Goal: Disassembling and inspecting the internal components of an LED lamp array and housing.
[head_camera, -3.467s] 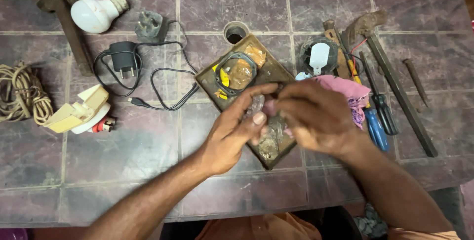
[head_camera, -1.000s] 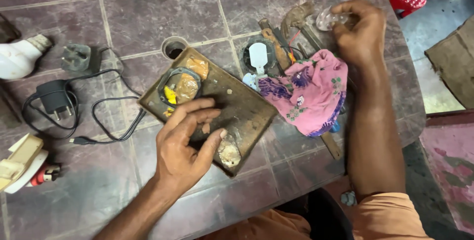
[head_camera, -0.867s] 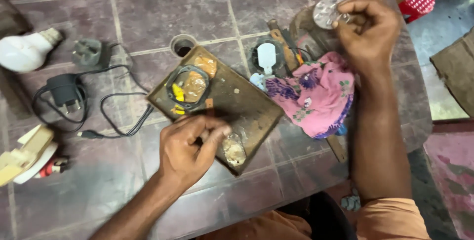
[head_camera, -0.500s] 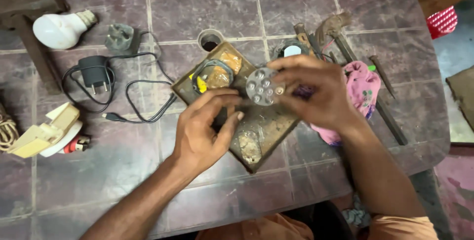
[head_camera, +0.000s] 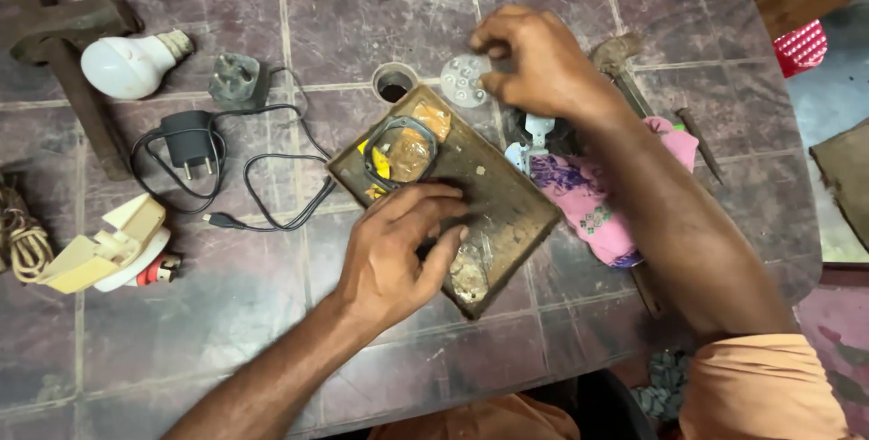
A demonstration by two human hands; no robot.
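The left hand (head_camera: 398, 254) lies palm down on the worn brown rectangular wooden board (head_camera: 507, 196) at the middle of the purple tiled tabletop (head_camera: 226, 313), its fingers bent and loosely spread, the tips pressing on the board's surface beside a small clear packet of pale bits (head_camera: 469, 272) at the board's five o'clock corner; it pinches nothing that can be seen. The right hand (head_camera: 543, 64) is raised at twelve o'clock from the board, its thumb and fingers pressed together on the edge of a small round translucent disc with dots on its face (head_camera: 462, 81), which hangs just above the tabletop beside a short round open-topped cup (head_camera: 395, 83). On the board's ten o'clock end sits a black ring around a crumpled amber wrapper (head_camera: 403, 150). At three o'clock from the board lies a pink flowered cloth (head_camera: 597, 214), partly under the right forearm, with a white plastic fitting (head_camera: 534, 132) just above it. Out at nine o'clock a black plug-in charger with a looped cable (head_camera: 187, 141) rests on the tiles, a white light bulb (head_camera: 127, 64) and a grey plug (head_camera: 237, 82) at ten o'clock, and a cream-coloured plastic housing (head_camera: 113, 245) at eight o'clock.
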